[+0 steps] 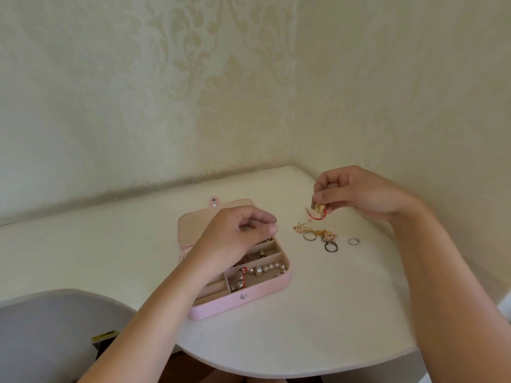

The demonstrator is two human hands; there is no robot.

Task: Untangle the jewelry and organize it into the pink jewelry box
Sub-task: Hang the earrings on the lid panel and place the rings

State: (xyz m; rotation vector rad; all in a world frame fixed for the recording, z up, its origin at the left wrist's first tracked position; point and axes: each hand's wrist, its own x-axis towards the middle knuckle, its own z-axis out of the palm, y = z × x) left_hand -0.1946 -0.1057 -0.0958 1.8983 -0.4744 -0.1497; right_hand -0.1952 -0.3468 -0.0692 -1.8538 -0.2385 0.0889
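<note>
Jewelry lies in a tangle (315, 234) on our counter (304, 322), just beside the pink box (250, 301). Our right hand (359, 194) pinches a gold charm (320, 208) on red cord above it, while our left hand (235, 236) hovers over the box, fingers loosely curled. If the cord snags the tangle, we could drag rings off the counter.

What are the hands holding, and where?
The right hand pinches a small gold charm by its top edge, its red cord dangling below. The left hand curls above the pink jewelry box; whether it holds anything cannot be told.
</note>
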